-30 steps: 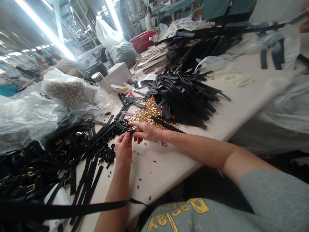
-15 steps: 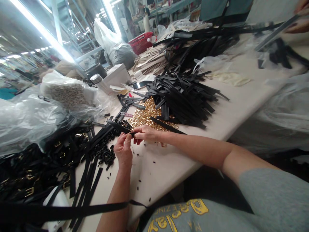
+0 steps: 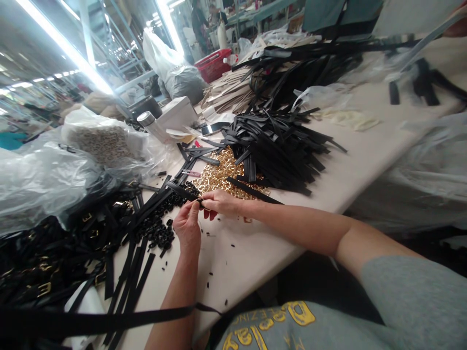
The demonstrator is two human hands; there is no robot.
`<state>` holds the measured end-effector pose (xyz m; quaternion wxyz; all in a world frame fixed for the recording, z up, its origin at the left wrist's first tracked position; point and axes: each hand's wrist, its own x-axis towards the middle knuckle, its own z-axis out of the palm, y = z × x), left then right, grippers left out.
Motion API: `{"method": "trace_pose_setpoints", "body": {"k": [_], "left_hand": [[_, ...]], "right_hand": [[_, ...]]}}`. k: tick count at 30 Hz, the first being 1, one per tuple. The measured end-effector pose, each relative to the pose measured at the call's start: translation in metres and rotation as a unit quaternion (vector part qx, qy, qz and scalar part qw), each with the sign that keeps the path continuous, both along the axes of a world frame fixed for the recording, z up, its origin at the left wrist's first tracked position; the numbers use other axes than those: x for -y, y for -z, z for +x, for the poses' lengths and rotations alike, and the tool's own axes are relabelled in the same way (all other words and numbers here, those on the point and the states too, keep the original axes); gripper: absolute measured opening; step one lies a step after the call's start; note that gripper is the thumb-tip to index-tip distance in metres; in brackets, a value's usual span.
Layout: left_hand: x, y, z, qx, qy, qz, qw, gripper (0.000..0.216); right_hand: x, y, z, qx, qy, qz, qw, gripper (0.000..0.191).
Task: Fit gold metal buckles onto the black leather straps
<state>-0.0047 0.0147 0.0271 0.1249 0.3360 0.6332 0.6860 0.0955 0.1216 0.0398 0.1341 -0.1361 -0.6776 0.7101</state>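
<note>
My left hand (image 3: 188,226) and my right hand (image 3: 220,201) meet above the white table (image 3: 255,243), both pinching the end of a black strap (image 3: 178,190) that runs up to the left. A small black part sits between the fingertips, too small to name. Just behind the hands lies a heap of gold metal buckles (image 3: 219,175). To the left of my left hand is a pile of small black loops (image 3: 160,228). A big stack of black straps (image 3: 280,146) lies behind the buckles.
Clear plastic bags (image 3: 47,170) crowd the left side, above a tangle of finished black straps with gold buckles (image 3: 40,262). A metal flask (image 3: 151,124), white box (image 3: 178,112) and phone (image 3: 213,127) stand further back. Another person's hand (image 3: 458,26) shows top right. One long strap (image 3: 109,316) crosses the foreground.
My hands have stayed in place, with the fingers shifting slightly on the strap end. At the far right, the other person's hand and straps have moved.
</note>
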Motion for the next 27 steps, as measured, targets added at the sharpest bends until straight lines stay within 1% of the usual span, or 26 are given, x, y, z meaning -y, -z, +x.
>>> {"method": "trace_pose_setpoints", "body": {"k": [3,6,8,10,11,12,14,17,19,22,25,27], "left_hand": [[-0.002,-0.001,0.001,0.035,-0.012,0.002,0.999,0.024],[-0.003,-0.002,0.003,0.039,-0.026,0.004,0.999,0.024],[-0.003,-0.003,0.004,0.042,-0.035,0.019,0.998,0.023],[-0.005,-0.003,0.004,0.076,-0.033,0.041,0.996,0.025],[-0.005,-0.004,0.002,0.112,-0.026,0.052,0.992,0.028],[-0.007,-0.004,0.001,0.158,-0.016,0.059,0.985,0.031],[-0.008,-0.005,-0.004,0.265,0.007,0.056,0.963,0.036],[-0.008,-0.008,-0.011,0.379,0.043,0.029,0.924,0.034],[-0.006,-0.011,-0.013,0.418,0.056,0.027,0.906,0.024],[-0.004,-0.014,-0.013,0.464,0.049,0.047,0.883,0.007],[-0.004,-0.017,-0.013,0.506,0.050,0.057,0.859,0.007],[-0.004,-0.018,-0.012,0.514,0.058,0.060,0.853,0.006]], "right_hand": [[0.003,-0.002,0.003,-0.008,0.017,0.032,0.999,0.017],[0.004,-0.006,0.006,-0.004,0.038,0.097,0.995,0.019],[0.004,-0.008,0.007,0.000,0.055,0.130,0.990,0.018],[0.003,-0.009,0.007,0.001,0.066,0.136,0.989,0.018],[0.003,-0.009,0.008,0.000,0.070,0.137,0.988,0.019],[0.002,-0.009,0.008,-0.002,0.073,0.141,0.987,0.020],[0.001,-0.008,0.008,-0.004,0.072,0.158,0.985,0.022],[0.000,-0.008,0.008,0.000,0.061,0.188,0.980,0.022],[0.001,-0.009,0.009,0.006,0.054,0.198,0.979,0.022],[0.002,-0.010,0.010,0.020,0.048,0.190,0.980,0.022],[0.000,-0.010,0.009,0.023,0.043,0.188,0.981,0.019],[-0.001,-0.009,0.009,0.015,0.041,0.208,0.977,0.018]]}}
